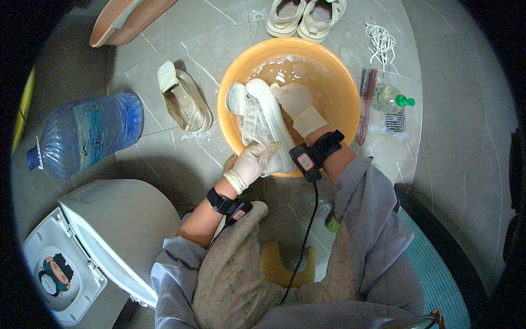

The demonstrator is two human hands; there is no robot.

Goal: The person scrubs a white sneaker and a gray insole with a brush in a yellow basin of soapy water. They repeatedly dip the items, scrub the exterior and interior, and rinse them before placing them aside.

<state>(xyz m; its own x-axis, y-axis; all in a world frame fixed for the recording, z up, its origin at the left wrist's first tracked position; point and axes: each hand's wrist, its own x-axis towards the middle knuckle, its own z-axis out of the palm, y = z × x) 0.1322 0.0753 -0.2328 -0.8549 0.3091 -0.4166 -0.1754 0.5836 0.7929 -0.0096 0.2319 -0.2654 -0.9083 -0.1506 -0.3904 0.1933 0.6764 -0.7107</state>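
A white sneaker (269, 119) without laces lies over an orange plastic basin (351, 82) of soapy water, its tongue folded out to the left. Both hands wear pale rubber gloves. With thumb and fingers my left hand (251, 164) grips the shoe's near end at the basin's lower rim. My right hand (298, 105) is at the outer side of the sole, above the water; a small yellowish thing shows at its fingertips, and whether the hand grips anything is hidden. Left of the basin a second, off-white shoe (187, 100) rests on the tiles.
Beyond the basin stands a pair of light shoes (306, 20). To the right lie white shoelaces (381, 41), a scrubbing brush (366, 103), a green-capped pump bottle (387, 98) and a floor drain (394, 120). A big water bottle (92, 133) and a toilet (123, 230) are at left.
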